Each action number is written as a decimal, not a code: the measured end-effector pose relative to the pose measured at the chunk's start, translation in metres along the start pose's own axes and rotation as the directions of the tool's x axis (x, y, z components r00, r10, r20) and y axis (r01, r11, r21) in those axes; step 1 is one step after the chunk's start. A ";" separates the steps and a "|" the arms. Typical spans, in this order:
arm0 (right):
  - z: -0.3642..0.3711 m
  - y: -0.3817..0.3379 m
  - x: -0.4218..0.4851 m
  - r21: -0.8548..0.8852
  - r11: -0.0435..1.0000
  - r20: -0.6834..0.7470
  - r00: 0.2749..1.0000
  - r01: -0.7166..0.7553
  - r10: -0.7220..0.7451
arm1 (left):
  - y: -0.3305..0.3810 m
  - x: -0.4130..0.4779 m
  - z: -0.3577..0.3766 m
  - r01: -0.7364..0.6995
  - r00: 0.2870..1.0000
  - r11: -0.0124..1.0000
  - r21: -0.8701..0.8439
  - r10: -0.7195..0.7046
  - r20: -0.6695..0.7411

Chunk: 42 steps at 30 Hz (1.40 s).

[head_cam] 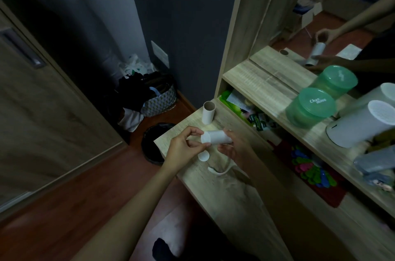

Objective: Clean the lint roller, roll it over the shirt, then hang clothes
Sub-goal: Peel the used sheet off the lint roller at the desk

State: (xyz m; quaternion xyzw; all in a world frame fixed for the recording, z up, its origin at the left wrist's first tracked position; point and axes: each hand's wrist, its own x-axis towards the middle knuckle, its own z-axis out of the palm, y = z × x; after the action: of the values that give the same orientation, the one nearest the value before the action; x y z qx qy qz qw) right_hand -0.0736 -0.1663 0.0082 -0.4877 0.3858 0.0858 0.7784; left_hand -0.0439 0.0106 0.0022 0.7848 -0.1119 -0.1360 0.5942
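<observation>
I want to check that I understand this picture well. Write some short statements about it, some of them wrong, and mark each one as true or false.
1. The left hand and the right hand both hold the white roll over the desk. True.
2. The cardboard tube lies flat on the desk. False: it stands upright near the desk's far corner.
3. The green container sits on the shelf with its lid on. True.
4. The dark bin stands on the desk. False: it stands on the floor, beside the desk.
</observation>
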 end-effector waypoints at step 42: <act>-0.003 0.002 0.006 -0.175 0.985 -0.216 0.975 0.005 -0.043 | -0.021 0.012 -0.001 -0.013 0.999 0.999 0.034 0.012 0.045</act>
State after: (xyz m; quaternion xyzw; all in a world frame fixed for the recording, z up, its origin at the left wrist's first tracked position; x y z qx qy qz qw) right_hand -0.0719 -0.1689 0.0015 -0.5647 0.4544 0.0552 0.6868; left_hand -0.0321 0.0132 -0.0186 0.7910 -0.1324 -0.1478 0.5787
